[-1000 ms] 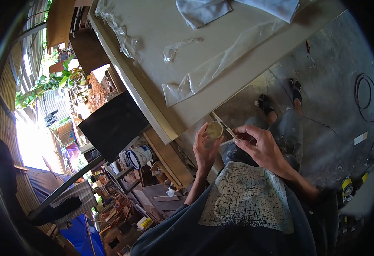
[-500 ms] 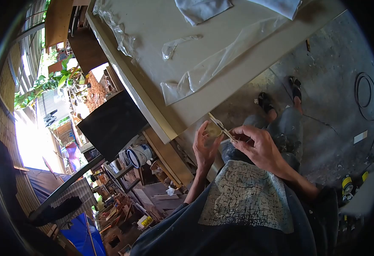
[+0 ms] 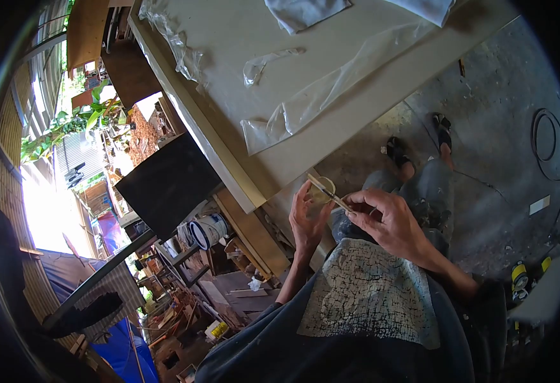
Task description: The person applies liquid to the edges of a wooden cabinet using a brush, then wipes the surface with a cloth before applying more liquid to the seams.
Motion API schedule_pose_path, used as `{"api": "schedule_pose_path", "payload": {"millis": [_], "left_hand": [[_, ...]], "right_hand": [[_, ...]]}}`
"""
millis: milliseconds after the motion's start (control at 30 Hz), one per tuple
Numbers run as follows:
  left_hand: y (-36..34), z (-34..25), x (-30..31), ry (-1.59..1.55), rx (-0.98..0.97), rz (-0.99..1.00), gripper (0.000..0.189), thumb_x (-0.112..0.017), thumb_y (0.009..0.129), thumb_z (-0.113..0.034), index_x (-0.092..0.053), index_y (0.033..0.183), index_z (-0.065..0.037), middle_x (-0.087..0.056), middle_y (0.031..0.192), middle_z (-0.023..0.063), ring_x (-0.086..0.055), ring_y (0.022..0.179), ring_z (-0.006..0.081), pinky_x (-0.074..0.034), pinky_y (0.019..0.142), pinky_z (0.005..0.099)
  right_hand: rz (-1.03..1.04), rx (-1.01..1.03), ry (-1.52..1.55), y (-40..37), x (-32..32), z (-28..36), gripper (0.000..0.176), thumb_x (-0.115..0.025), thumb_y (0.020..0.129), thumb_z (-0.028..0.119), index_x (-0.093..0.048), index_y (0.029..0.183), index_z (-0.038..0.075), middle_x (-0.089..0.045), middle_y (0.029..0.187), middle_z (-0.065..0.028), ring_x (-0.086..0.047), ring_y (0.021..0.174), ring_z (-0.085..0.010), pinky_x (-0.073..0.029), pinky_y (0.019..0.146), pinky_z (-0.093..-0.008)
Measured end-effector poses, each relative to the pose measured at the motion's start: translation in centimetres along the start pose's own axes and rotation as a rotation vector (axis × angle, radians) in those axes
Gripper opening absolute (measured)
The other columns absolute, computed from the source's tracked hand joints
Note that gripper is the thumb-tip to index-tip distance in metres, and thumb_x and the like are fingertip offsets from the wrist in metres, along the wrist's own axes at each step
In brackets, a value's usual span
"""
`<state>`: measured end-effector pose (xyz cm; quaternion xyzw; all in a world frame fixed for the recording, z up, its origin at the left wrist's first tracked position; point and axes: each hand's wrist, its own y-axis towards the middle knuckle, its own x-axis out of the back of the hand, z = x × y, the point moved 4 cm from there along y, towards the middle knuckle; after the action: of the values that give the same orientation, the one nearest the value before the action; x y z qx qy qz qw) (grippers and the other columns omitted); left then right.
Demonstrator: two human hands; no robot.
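Note:
My left hand (image 3: pixel 308 220) is curled around a small translucent yellowish cup (image 3: pixel 319 197), its round rim facing up toward me. Between the thumb and fingers of my right hand (image 3: pixel 387 220) is a slim paintbrush (image 3: pixel 338 202), pale at both ends with a dark band in the middle. The brush slants across the cup's rim, its far end close to my left fingertips. Both hands are in front of my lap, just off the corner of a large pale panel (image 3: pixel 229 118).
Clear plastic sheeting (image 3: pixel 286 121) and white cloths (image 3: pixel 305 13) lie on the panel. A black board (image 3: pixel 168 185) and a white bucket (image 3: pixel 208 232) are at the left. A coiled cable (image 3: pixel 548 134) lies on the concrete floor (image 3: pixel 490 121), near a white rectangular piece (image 3: pixel 539 205).
The brush has shifted slightly down and left over the cup, and the cup's rim shows more plainly. Both hands keep nearly the same place and grip.

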<state>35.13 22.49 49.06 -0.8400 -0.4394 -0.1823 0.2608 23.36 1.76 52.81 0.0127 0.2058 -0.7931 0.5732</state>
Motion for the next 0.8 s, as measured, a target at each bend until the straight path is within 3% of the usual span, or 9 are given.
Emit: {"api": "schedule_pose_path", "payload": {"millis": [100, 200, 267, 367, 800], "left_hand": [[0.0, -0.3, -0.1, -0.009, 0.007, 0.005, 0.069, -0.082, 0.084, -0.001, -0.052, 0.146, -0.004, -0.063, 0.132, 0.0068, -0.061, 0.116, 0.0160, -0.049, 0.102, 0.0365], [0.0, 0.1, 0.1, 0.108, -0.024, -0.016, 0.064, -0.083, 0.086, -0.010, -0.054, 0.143, -0.004, -0.065, 0.130, 0.0139, -0.066, 0.115, 0.0223, -0.053, 0.096, 0.0382], [0.1, -0.1, 0.0, 0.099, -0.027, -0.019, 0.065, -0.084, 0.085, -0.011, -0.054, 0.143, -0.005, -0.065, 0.130, 0.0138, -0.066, 0.115, 0.0226, -0.053, 0.096, 0.0384], [0.0, 0.4, 0.1, 0.090, -0.016, -0.016, 0.065, -0.084, 0.085, -0.011, -0.054, 0.143, -0.005, -0.065, 0.131, 0.0139, -0.066, 0.116, 0.0228, -0.054, 0.096, 0.0385], [0.0, -0.3, -0.1, 0.090, -0.039, -0.016, 0.066, -0.084, 0.085, -0.011, -0.054, 0.144, -0.005, -0.065, 0.128, 0.0131, -0.063, 0.110, 0.0218, -0.054, 0.095, 0.0376]], "right_hand": [[-0.018, 0.034, 0.012, -0.2, 0.0, 0.1, 0.021, -0.070, 0.095, 0.006, -0.068, 0.114, -0.003, -0.072, 0.094, -0.0130, -0.072, 0.079, -0.0187, -0.058, 0.068, -0.0323], [-0.025, -0.003, 0.019, -0.2, 0.3, -0.4, 0.021, -0.069, 0.096, 0.007, -0.069, 0.114, -0.003, -0.073, 0.097, -0.0123, -0.072, 0.082, -0.0177, -0.058, 0.071, -0.0315], [-0.029, -0.029, 0.026, 0.1, 0.4, -0.4, 0.021, -0.069, 0.097, 0.007, -0.069, 0.116, -0.003, -0.075, 0.101, -0.0103, -0.072, 0.087, -0.0151, -0.058, 0.075, -0.0289], [-0.061, 0.033, 0.019, 0.4, 0.2, -0.2, 0.020, -0.069, 0.095, 0.006, -0.069, 0.113, -0.003, -0.072, 0.095, -0.0137, -0.072, 0.080, -0.0193, -0.058, 0.069, -0.0330], [-0.052, 0.034, 0.016, 0.4, 0.4, -0.2, 0.022, -0.069, 0.095, 0.006, -0.068, 0.114, -0.004, -0.071, 0.097, -0.0139, -0.071, 0.079, -0.0199, -0.058, 0.068, -0.0341]]}}
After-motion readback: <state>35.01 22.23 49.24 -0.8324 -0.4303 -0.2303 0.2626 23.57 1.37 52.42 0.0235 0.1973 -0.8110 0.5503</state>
